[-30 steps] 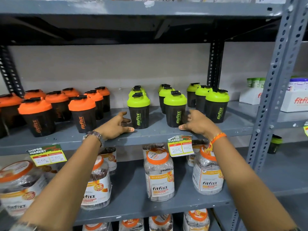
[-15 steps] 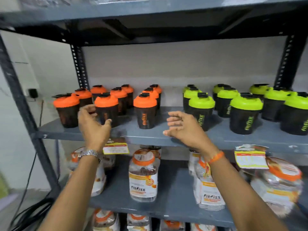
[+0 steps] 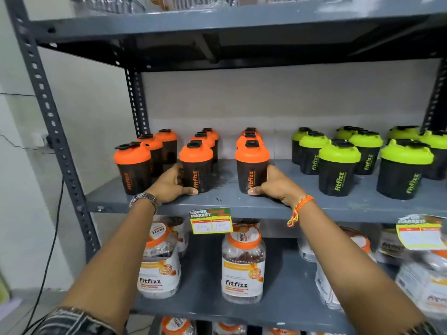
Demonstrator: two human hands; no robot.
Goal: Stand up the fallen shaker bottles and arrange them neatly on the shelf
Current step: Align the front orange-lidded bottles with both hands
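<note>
Black shaker bottles stand upright in rows on the grey shelf (image 3: 217, 201): orange-lidded ones on the left, green-lidded ones (image 3: 338, 168) on the right. My left hand (image 3: 169, 184) wraps the base of the front orange-lidded shaker in the middle row (image 3: 196, 170). My right hand (image 3: 273, 184) grips the base of the front orange-lidded shaker in the right orange row (image 3: 251, 170). Another orange-lidded shaker (image 3: 131, 168) stands at the far left front. No bottle in view lies on its side.
Clear Fitfizz jars (image 3: 243, 264) with orange lids fill the shelf below. Yellow price tags (image 3: 211, 221) hang from the shelf edge. A perforated grey upright (image 3: 48, 112) frames the left side, with a black cable (image 3: 52, 238) beside it. Another shelf board sits close overhead.
The view has swung left from the green-lidded bottles to the orange-lidded ones. Both hands left the green row's front, reached in open, and now close on two front orange-lidded shakers.
</note>
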